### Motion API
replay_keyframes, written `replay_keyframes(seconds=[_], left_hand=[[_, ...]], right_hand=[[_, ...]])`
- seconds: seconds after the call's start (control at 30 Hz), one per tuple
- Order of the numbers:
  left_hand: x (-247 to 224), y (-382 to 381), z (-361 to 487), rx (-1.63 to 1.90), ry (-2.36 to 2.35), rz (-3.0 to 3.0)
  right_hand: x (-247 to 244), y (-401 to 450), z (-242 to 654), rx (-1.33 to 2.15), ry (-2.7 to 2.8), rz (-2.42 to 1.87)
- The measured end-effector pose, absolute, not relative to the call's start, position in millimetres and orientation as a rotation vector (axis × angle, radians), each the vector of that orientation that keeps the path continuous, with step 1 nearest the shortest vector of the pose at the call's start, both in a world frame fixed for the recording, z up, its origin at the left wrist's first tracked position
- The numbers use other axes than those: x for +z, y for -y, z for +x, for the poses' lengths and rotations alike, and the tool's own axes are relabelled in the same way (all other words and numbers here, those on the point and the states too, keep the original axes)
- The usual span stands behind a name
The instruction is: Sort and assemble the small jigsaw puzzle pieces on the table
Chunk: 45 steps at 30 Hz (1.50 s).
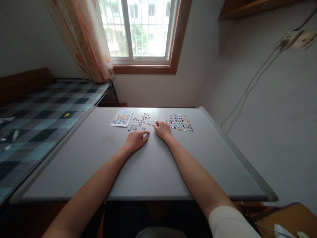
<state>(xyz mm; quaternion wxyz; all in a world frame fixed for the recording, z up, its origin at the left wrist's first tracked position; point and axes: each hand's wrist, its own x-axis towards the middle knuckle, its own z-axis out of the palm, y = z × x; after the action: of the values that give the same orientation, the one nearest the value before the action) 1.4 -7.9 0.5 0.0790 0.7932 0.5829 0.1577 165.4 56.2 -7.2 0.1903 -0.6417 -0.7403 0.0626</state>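
My left hand [137,140] rests on the white table, thumb and index finger drawn together in a pinch. Whatever lies between those fingertips is too small to make out. Just to its right, my right hand [162,129] is curled closed at the near edge of a joined strip of jigsaw pieces [160,120], hiding part of it. Its fingertips are turned down, so what they hold is hidden. Loose jigsaw pieces [140,121] lie scattered beyond my left hand. To the right of my right hand, more jigsaw pieces [180,122] are spread in rough rows.
A printed picture sheet [122,118] lies at the table's far left. The table [210,165] has a raised grey edge along its right side. A bed with a checked cover [49,109] stands on the left. A cable [245,92] hangs down the right wall.
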Motion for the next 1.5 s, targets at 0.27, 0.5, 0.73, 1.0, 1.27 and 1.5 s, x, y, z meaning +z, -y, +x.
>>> replay_keyframes(seconds=[0.27, 0.5, 0.73, 1.0, 1.27, 1.5], left_hand=[[0.7, 8.2, 1.8, 0.466, -1.750, 2.365], [1.0, 8.2, 1.8, 0.463, -1.749, 2.364], [-0.1, 8.2, 1.1, 0.477, -1.736, 2.380], [0.0, 7.9, 1.1, 0.474, -1.739, 2.373], [1.2, 8.2, 1.6, 0.472, -1.740, 2.359], [0.4, 7.7, 1.1, 0.475, -1.739, 2.376]], right_hand=[[-7.2, -56.6, 165.5, 0.188, 2.079, -1.807], [-6.2, -55.7, 165.3, 0.199, 2.079, -1.822], [-5.9, -55.7, 165.5, 0.190, 2.072, -1.813], [-7.3, -56.4, 165.3, 0.179, 2.069, -1.805], [-7.5, -56.4, 165.3, 0.181, 2.071, -1.808], [-7.0, -56.0, 165.3, 0.179, 2.074, -1.806]])
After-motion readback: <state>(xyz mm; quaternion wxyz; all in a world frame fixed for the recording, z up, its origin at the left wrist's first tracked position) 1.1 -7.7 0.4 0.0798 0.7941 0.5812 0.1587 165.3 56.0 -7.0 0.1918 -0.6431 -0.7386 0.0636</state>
